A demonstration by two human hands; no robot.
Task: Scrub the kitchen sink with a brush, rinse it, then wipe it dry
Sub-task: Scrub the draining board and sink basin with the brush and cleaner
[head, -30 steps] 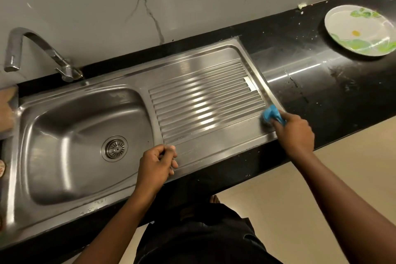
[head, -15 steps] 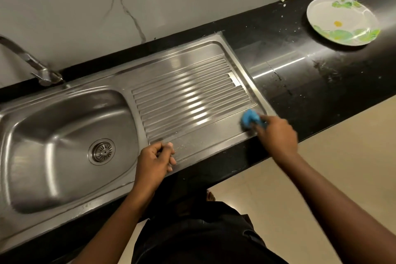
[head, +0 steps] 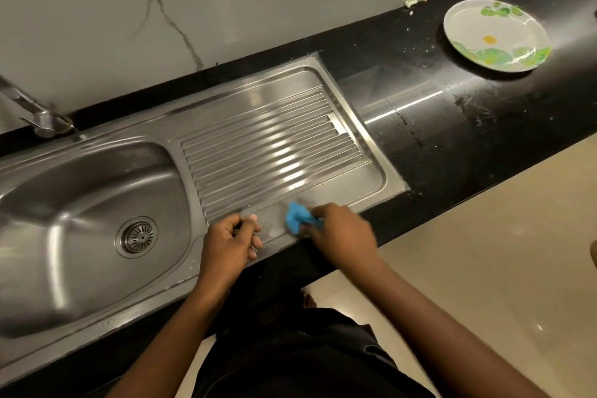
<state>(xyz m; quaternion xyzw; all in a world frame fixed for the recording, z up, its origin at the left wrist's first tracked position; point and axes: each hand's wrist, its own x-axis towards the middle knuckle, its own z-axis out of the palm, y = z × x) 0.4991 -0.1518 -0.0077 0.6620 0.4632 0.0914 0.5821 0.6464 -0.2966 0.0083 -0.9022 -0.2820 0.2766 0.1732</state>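
— Black stone counter [head: 452, 152] runs left to right under a marbled wall, with the steel sink [head: 80, 229] let into it: bowl on the left, ribbed drainboard [head: 271, 152] to its right. What has changed?

— The right hand [head: 342, 236] has carried the blue brush [head: 298, 220] leftward along the near flat strip of the drainboard. A second ago it worked at the board's far-right near corner; now it sits just beside the left hand [head: 229, 242].

— So the scrubbing is still under way?

— I judge so. The near strip has been swept across, but the bowl and the ribs look untouched by the blue thing, and rinsing and drying remain.

— How is it held?

— Right fingers are closed around its near end. The blue head lies on the steel.

— And its direction?

— Its long axis seems to run left-right, head pointing left toward the bowl. It is blurred, so only roughly.

— The other hand?

— Curled loosely, fingertips resting on the near rim. Whether it holds anything, I cannot tell.

— Anything else about?

— A patterned plate [head: 494, 35] lies far right on the counter, well apart, and the tap [head: 38, 113] stands at the far left.
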